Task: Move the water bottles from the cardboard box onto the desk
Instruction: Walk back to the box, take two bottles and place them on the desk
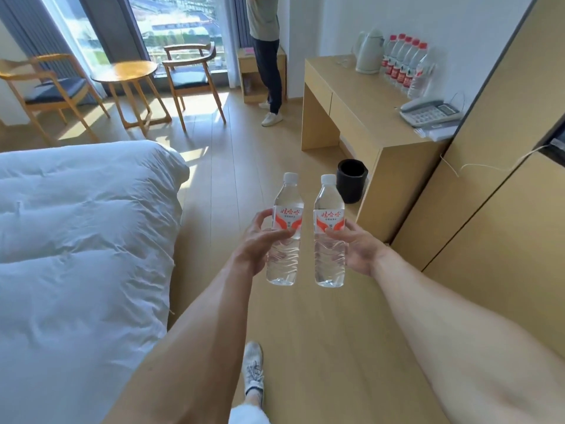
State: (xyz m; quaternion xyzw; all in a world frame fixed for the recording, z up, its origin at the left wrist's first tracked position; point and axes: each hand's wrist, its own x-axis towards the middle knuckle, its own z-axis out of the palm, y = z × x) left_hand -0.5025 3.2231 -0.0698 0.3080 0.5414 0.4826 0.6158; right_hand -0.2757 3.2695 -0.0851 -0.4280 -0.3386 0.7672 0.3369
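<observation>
My left hand (pixel 258 240) grips a clear water bottle (pixel 286 206) with a white cap and a red-and-white label, held upright over the floor. Beside it my right hand (pixel 357 246) grips a second, matching bottle (pixel 329 264), also upright. The two bottles are a small gap apart. Ahead on the right stands the wooden desk (pixel 367 117). Several more bottles (pixel 403 62) with red caps stand in a row at its far right, against the wall. The cardboard box is out of view.
A white kettle (pixel 370 52) and a telephone (pixel 431 111) sit on the desk. A black bin (pixel 351 180) stands on the floor by the desk's near end. A white bed (pixel 76 240) fills the left. Another person (pixel 269 56) stands beyond, near two chairs and a round table (pixel 125 71).
</observation>
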